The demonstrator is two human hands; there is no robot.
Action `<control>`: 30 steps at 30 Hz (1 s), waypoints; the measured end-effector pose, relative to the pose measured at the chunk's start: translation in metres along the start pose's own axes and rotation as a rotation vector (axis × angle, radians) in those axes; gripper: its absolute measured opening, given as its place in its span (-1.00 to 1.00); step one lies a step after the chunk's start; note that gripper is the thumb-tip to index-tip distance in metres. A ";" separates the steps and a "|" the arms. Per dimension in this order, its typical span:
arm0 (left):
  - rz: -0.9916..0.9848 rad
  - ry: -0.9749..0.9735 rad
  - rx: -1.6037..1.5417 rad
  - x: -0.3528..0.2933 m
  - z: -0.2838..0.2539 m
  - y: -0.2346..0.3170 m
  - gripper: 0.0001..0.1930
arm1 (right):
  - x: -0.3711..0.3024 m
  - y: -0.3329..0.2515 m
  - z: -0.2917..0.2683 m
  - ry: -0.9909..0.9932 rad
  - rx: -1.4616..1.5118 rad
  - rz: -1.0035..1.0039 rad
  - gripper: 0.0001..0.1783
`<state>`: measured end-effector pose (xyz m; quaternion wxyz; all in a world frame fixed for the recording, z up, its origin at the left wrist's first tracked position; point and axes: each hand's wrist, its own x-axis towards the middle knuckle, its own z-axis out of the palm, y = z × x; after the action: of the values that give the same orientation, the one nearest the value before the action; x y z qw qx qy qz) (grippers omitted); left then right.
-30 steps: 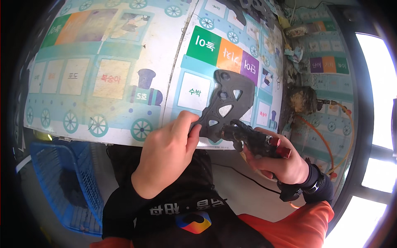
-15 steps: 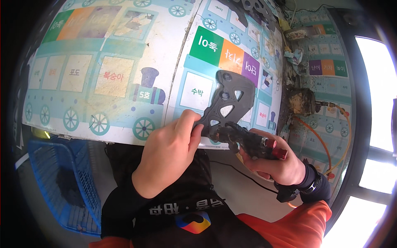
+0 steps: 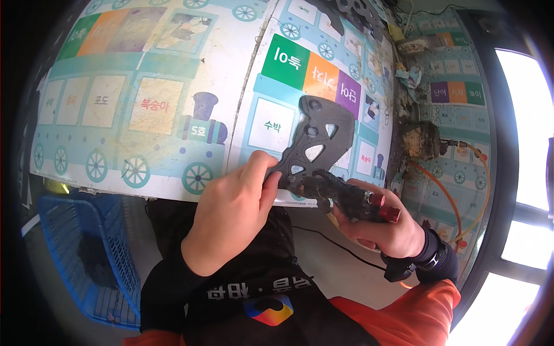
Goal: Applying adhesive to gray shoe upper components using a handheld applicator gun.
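Note:
Between thumb and fingers, my left hand (image 3: 234,213) pinches the lower left edge of a flat dark grey part (image 3: 332,135) with rounded triangular cutouts. The part is held over the near edge of the printed table. My right hand (image 3: 389,228) is closed around a black, grimy handheld tool (image 3: 340,193) with two red ends near the wrist. The tool's far end meets or overlaps the part's lower edge, close to my left fingertips; whether they touch I cannot tell. Its exact kind is not clear, and my palm hides part of it.
The table (image 3: 173,63) has a worn printed cover with trains. More dark parts (image 3: 358,12) lie at its far edge. To the right are a dirty block-shaped fitting (image 3: 420,141) and an orange hose (image 3: 447,193). A blue plastic basket (image 3: 86,254) stands at lower left.
The view has shifted very slightly, moving the table print a little left. Both hands keep their holds on the part and the tool.

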<state>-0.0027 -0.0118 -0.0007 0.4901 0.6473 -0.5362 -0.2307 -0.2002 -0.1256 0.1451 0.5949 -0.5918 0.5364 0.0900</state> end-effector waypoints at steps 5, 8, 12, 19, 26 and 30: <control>0.002 0.002 0.008 0.000 0.000 0.000 -0.77 | 0.000 0.004 -0.005 -0.029 -0.041 0.018 -0.22; -0.007 -0.005 0.004 0.000 -0.001 0.001 -0.77 | -0.001 0.009 -0.009 0.003 -0.056 0.043 -0.21; -0.021 -0.013 0.005 0.000 0.000 0.001 -0.78 | -0.001 0.011 -0.014 0.001 -0.081 0.030 -0.22; -0.055 -0.030 0.009 0.000 -0.001 0.002 -0.78 | -0.001 0.007 -0.021 0.019 0.037 0.134 -0.20; -0.041 -0.030 0.008 0.000 -0.002 0.003 -0.77 | 0.002 -0.002 -0.024 0.012 0.016 0.076 -0.59; -0.045 -0.032 0.001 0.000 -0.002 0.002 -0.76 | 0.002 -0.004 -0.023 0.087 0.063 0.106 -0.70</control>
<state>-0.0024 -0.0110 0.0021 0.4760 0.6556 -0.5294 -0.2517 -0.2089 -0.1464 0.1520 0.5839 -0.5468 0.5949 0.0785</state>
